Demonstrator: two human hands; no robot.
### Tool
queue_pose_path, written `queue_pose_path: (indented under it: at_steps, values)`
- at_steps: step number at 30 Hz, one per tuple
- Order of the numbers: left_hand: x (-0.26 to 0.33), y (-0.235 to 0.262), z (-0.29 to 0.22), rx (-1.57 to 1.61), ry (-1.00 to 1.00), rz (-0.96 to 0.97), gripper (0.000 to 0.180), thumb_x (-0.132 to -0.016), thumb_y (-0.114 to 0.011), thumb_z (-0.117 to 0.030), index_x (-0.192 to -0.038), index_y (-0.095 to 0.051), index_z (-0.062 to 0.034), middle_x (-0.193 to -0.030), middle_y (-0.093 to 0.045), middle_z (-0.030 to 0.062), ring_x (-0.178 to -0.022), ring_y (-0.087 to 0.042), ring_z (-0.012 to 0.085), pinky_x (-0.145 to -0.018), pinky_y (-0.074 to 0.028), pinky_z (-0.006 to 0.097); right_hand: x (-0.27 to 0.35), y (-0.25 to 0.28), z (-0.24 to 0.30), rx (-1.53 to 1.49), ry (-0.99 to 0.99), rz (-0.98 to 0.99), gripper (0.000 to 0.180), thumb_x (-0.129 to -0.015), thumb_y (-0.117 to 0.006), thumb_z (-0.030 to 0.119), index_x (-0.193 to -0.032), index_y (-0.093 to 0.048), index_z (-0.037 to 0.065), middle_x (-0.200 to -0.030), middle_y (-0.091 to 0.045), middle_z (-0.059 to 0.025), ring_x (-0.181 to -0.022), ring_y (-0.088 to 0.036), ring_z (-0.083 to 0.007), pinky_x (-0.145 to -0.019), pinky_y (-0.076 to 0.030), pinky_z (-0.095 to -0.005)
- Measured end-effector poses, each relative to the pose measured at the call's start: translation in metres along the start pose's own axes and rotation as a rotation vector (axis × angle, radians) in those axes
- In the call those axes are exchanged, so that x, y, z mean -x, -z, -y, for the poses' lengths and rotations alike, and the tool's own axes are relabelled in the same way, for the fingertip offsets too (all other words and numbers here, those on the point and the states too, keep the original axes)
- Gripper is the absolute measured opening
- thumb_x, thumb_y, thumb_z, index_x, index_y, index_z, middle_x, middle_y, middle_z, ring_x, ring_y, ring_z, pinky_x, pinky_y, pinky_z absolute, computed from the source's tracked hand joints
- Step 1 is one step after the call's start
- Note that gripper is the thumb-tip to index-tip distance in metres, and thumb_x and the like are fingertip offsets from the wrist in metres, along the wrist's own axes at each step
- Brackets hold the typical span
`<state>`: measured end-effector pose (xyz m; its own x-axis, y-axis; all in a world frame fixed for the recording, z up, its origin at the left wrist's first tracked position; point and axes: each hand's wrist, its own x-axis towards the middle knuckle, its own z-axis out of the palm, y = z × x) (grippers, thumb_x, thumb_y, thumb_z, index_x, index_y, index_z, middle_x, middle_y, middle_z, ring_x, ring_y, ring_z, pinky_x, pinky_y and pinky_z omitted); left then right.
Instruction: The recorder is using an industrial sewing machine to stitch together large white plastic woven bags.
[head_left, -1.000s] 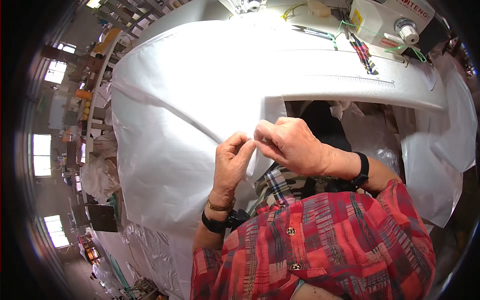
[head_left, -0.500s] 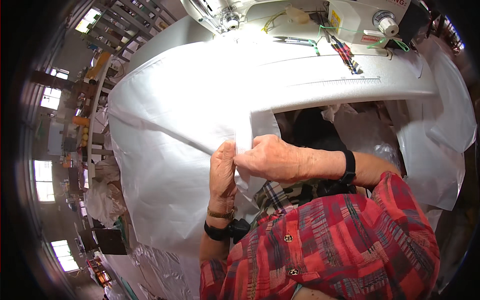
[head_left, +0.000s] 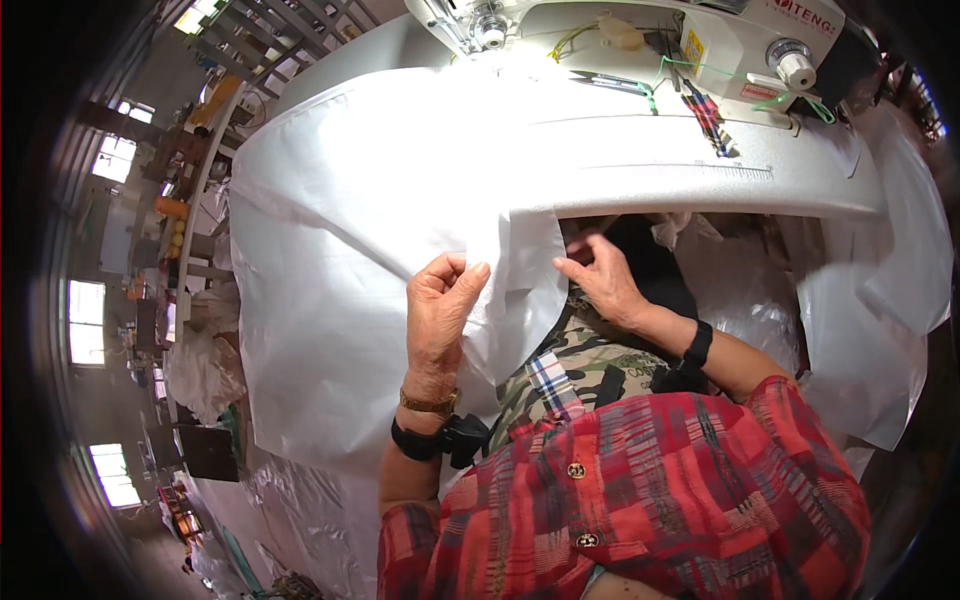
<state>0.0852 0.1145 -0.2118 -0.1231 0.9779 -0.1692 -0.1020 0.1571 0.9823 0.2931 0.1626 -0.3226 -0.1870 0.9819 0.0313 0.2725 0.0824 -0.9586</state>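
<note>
A large white sheet, smooth and slightly shiny, spreads over the sewing machine's bed and hangs down in front of me. My left hand pinches a folded strip of it between thumb and fingers, near the middle. To the right, my right hand is beside the sheet's right edge, fingers apart, with the thumb tip at or very close to that edge. At the top stands the sewing machine; glare from its lamp washes out the sheet around the needle area.
Thread snips and a tool with a red-and-blue wrapped handle lie on the machine bed, which carries a printed scale. More white sheeting hangs at the right. Crumpled clear plastic is at the left.
My right hand has let go of the folded strip and moved right to the sheet's edge. The strip has opened out to the right. My left hand still pinches the sheet.
</note>
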Motion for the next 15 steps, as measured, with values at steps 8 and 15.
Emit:
queue_pose_path:
  at_steps: [8,15]
  values:
    - [-0.002,0.006,-0.009,-0.036,-0.049,-0.001,0.008,-0.090,-0.069,-0.007,-0.084,-0.065,-0.0032,-0.072,-0.054,-0.0085,-0.064,-0.043,-0.0007,-0.057,-0.035,0.016,0.018,0.019,0.053,-0.596,-0.072,0.647,0.027,-0.098,-0.055,0.018,-0.115,-0.061,-0.002,-0.094,-0.062,-0.0009,-0.086,-0.054,-0.0071,-0.078,-0.047,-0.0262]
    - [0.001,-0.007,-0.018,-0.024,-0.059,0.093,0.008,-0.090,-0.067,-0.005,-0.084,-0.064,-0.0028,-0.075,-0.058,-0.0062,-0.067,-0.048,0.0000,-0.059,-0.039,0.017,0.016,0.017,0.104,-0.342,0.176,0.593,0.019,-0.096,-0.057,0.016,-0.099,-0.059,-0.003,-0.073,-0.057,-0.0042,-0.069,-0.052,-0.0089,-0.063,-0.046,-0.0292]
